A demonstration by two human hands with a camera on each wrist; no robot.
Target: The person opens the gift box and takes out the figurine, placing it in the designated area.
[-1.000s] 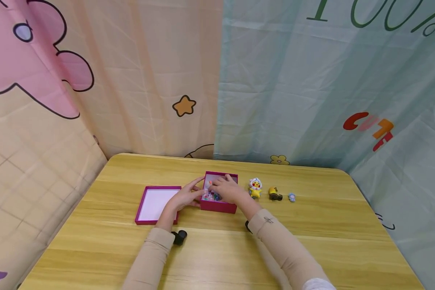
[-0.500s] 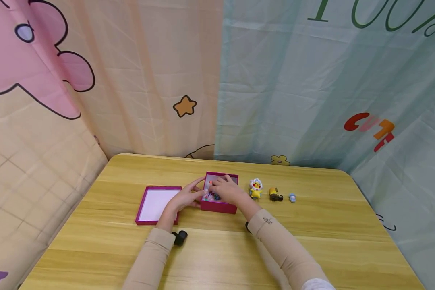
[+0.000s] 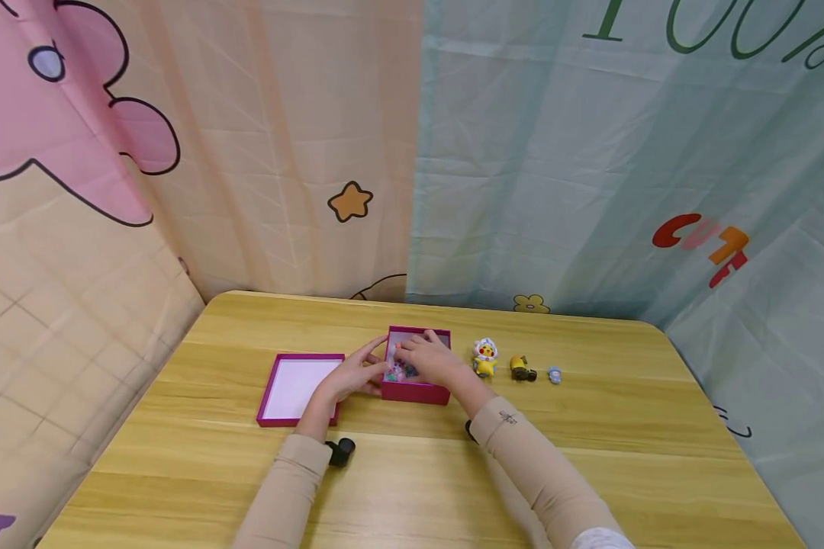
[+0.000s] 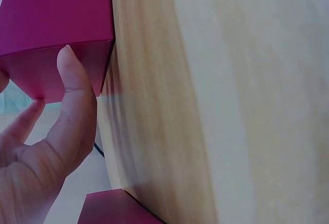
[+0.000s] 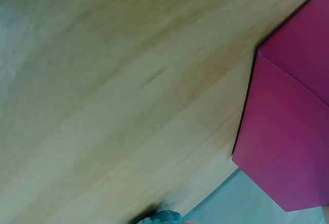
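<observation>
A magenta box (image 3: 415, 392) stands upright without its lid and holds several small colourful trinkets (image 3: 400, 370). My left hand (image 3: 352, 374) touches the box's left wall. In the left wrist view, its thumb (image 4: 74, 80) lies against that wall, with the fingers extended towards the far corner. From above, my right hand (image 3: 431, 358) reaches into the box; its fingertips are mostly hidden among the trinkets, so whether they pinch one cannot be seen. The right wrist view catches the outer walls of the box (image 5: 288, 131), but not the fingers.
The magenta lid (image 3: 300, 387) lies white inside up, left of the box, partly under my left hand. Right of the box stand a white-hooded yellow figurine (image 3: 484, 358), a yellow-and-black figure (image 3: 521, 369) and a tiny blue figure (image 3: 555, 374). Curtains hang behind the wooden table (image 3: 590, 457).
</observation>
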